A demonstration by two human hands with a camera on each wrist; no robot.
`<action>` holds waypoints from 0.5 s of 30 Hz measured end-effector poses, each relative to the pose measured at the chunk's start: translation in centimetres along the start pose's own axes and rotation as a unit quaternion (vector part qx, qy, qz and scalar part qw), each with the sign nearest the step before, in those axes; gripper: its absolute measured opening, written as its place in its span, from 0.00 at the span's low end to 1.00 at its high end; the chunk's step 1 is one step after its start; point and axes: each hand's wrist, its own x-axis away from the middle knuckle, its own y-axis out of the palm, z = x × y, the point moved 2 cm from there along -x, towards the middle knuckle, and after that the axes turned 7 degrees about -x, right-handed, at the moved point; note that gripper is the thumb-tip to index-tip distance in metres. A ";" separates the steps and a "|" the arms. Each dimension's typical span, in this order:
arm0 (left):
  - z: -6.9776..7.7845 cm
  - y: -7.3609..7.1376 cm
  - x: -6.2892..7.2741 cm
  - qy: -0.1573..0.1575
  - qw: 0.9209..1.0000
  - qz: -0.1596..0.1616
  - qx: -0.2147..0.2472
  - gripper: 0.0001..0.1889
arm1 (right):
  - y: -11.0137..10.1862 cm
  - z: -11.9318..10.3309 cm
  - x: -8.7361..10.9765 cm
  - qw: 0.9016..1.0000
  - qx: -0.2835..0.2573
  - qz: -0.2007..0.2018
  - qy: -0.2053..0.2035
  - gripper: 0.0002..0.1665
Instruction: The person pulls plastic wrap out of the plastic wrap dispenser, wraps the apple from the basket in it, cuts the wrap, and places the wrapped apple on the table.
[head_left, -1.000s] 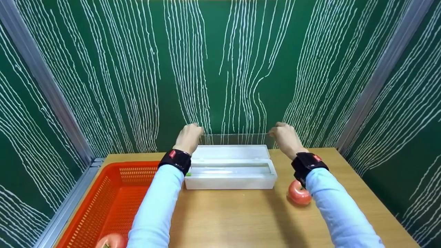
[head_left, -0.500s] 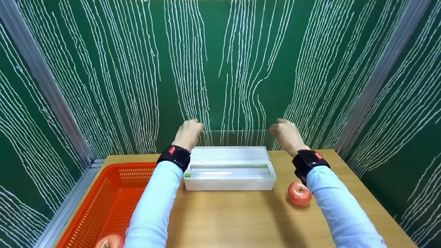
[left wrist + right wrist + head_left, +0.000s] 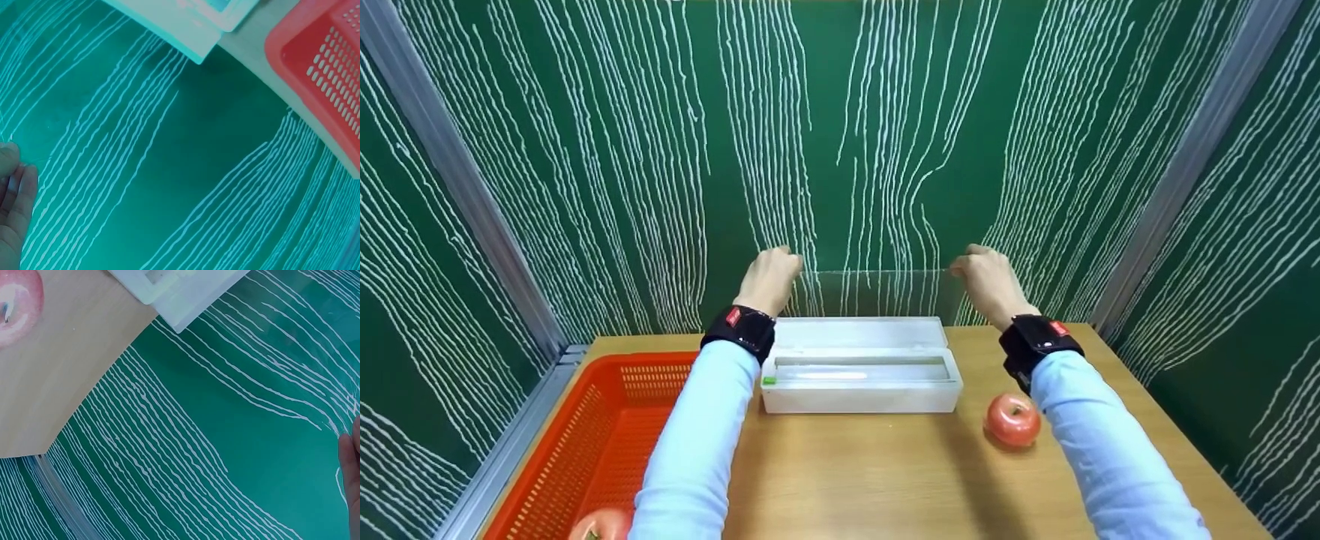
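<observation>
A clear sheet of cling film (image 3: 877, 292) stretches between my two hands, behind and above the white cling film box (image 3: 862, 399). Its left upper corner is pinched by my left hand (image 3: 769, 281), its right one by my right hand (image 3: 988, 285). The box lies lengthwise with its lid tipped back, and a shiny roll (image 3: 859, 372) shows inside. In the left wrist view, thumb and fingers of the left hand (image 3: 17, 194) meet at the film's edge. Only fingertips of the right hand (image 3: 350, 461) show in the right wrist view.
A red apple (image 3: 1012, 420) sits on the wooden table (image 3: 855, 480), right of the box. To the left stands an orange plastic basket (image 3: 622, 450) with another apple (image 3: 604, 525) at its near end. Green panels (image 3: 840, 202) with white wavy lines enclose the table.
Both hands have risen a little, lifting the film's upper edge, so a taller strip of film shows above the box. Box, basket and apples stay in place.
</observation>
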 end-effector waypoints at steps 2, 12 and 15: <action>0.0 -0.2 -0.2 -0.002 1.000 0.002 0.000 0.12 | -0.3 0.0 -0.2 1.000 0.000 0.005 -0.005 0.10; -0.1 -0.9 -0.6 -0.008 1.000 0.017 -0.007 0.11 | -1.1 -0.2 -0.7 0.999 0.009 0.029 -0.026 0.09; 0.0 -1.1 -0.8 -0.013 1.000 0.010 -0.016 0.11 | -1.4 -0.2 -0.9 0.999 0.008 0.028 -0.023 0.11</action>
